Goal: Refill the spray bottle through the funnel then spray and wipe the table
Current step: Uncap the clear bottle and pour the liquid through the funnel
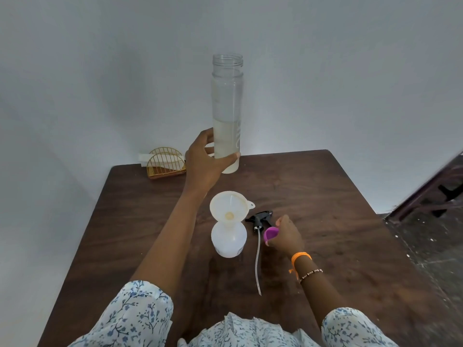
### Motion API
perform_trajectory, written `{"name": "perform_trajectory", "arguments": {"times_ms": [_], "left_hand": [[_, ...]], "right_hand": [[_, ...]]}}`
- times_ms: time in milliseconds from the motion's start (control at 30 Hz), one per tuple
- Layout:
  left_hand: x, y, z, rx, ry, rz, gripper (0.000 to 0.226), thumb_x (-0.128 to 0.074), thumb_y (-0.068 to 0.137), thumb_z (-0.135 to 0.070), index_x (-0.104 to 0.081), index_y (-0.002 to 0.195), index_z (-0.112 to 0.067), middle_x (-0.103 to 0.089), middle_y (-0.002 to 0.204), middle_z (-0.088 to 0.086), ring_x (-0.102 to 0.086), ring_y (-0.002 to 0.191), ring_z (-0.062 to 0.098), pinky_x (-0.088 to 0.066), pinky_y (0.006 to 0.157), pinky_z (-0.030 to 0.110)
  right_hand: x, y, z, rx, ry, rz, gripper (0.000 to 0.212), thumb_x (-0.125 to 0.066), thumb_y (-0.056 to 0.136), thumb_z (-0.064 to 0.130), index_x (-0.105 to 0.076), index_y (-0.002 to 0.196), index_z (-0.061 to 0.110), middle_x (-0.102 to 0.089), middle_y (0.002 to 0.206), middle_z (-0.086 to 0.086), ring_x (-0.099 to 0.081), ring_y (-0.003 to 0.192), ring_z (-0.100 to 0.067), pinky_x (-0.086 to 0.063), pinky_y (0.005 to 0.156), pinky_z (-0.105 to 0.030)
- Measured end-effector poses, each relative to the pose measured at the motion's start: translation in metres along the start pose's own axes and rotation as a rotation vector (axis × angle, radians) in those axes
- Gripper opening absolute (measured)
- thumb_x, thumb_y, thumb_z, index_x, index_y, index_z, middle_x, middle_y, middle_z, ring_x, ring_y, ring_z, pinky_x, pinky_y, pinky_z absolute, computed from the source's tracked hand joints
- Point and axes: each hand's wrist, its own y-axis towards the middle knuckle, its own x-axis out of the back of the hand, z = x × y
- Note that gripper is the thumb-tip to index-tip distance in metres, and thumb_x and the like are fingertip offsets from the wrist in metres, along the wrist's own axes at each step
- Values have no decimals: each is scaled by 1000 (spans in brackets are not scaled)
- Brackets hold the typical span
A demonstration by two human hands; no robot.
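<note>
My left hand (205, 159) grips the lower part of a tall clear bottle (227, 101), uncapped, upright and about a third full of cloudy liquid, held over the far side of the brown table (325, 221). A white funnel (230, 209) sits in the neck of the white spray bottle (228, 242) at the table's middle. The black spray head (260, 217) with its long dip tube (257, 261) lies on the table just right of the spray bottle. My right hand (285, 236) holds a purple cap (271, 233) low over the table beside the spray head.
A gold wire holder (165, 162) stands at the table's far left corner against the white wall. Dark furniture legs (436, 194) stand on the floor to the right. The table's near edge is at my body.
</note>
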Motion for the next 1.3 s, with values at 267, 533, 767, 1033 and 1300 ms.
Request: {"name": "perform_trajectory", "arguments": {"times_ms": [267, 533, 767, 1033, 1300], "left_hand": [[-1, -4, -2, 7, -44, 30, 64, -84, 65, -28, -55, 121, -17, -62, 118, -6, -60, 103, 10, -49, 76, 15], [-2, -5, -4, 8, -44, 32, 63, -84, 65, -29, -55, 120, -19, -61, 114, -10, -60, 102, 10, -49, 76, 14], [-3, -6, -5, 1, -54, 37, 63, -83, 66, -32, -55, 121, -22, -62, 116, -10, -59, 103, 7, -48, 76, 13], [-4, -9, -5, -55, -62, 70, 60, -81, 65, -31, -56, 119, -21, -65, 114, -7, -62, 99, 4, -51, 76, 13], [-4, -10, -5, -55, -51, 97, 60, -82, 68, -29, -55, 120, -21, -62, 114, -11, -60, 98, -1, -49, 75, 9]], "right_hand": [[-9, -5, -7, -8, -128, 59, 66, -82, 67, 18, -43, 119, 9, -53, 124, -12, -53, 113, -29, -49, 86, -38], [13, -11, 12, 16, -227, 32, 45, -70, 79, 27, -50, 115, 10, -61, 115, -9, -58, 105, -26, -48, 83, -34], [96, -30, 124, 374, 455, -199, 39, -56, 92, 35, -51, 126, 17, -60, 118, 3, -55, 107, -12, -42, 90, -27], [130, -49, 209, 647, 799, -345, 61, -76, 76, 31, -49, 128, 18, -59, 122, 8, -56, 113, -7, -46, 91, -19], [135, -43, 213, 642, 732, -436, 53, -79, 73, 27, -55, 119, 14, -62, 106, 8, -60, 86, -3, -44, 66, -2]]}}
